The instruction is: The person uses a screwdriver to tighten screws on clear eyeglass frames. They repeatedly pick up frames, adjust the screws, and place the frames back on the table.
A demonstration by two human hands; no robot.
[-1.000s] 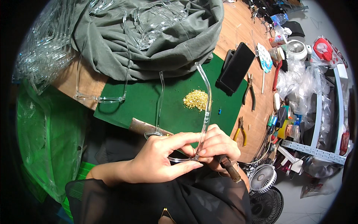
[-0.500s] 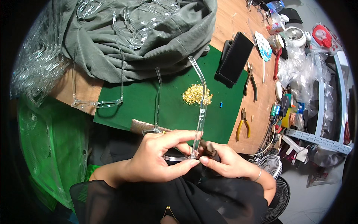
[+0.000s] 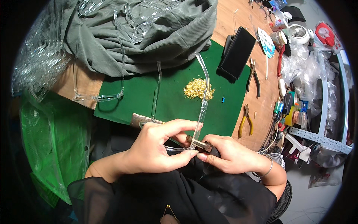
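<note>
My left hand pinches a clear plastic glasses frame near one hinge, its temples standing up and away from me. In my right hand is a dark hand tool with a flat metal jaw, its grip mostly hidden by my fingers. That jaw sits against the hinge corner, beside my left fingertips. Beyond the hands, a heap of tiny gold-coloured metal pieces lies on a green mat. Another clear glasses frame rests at the mat's left edge.
Grey cloth holding more clear frames fills the far left. At right lie a black phone-like device, black-handled pliers, yellow-handled pliers and a blue pin. A green plastic bag hangs at left.
The tool in my right hand has turned so its metal jaw shows and now meets the hinge corner. Both hands have shifted slightly up in the view.
</note>
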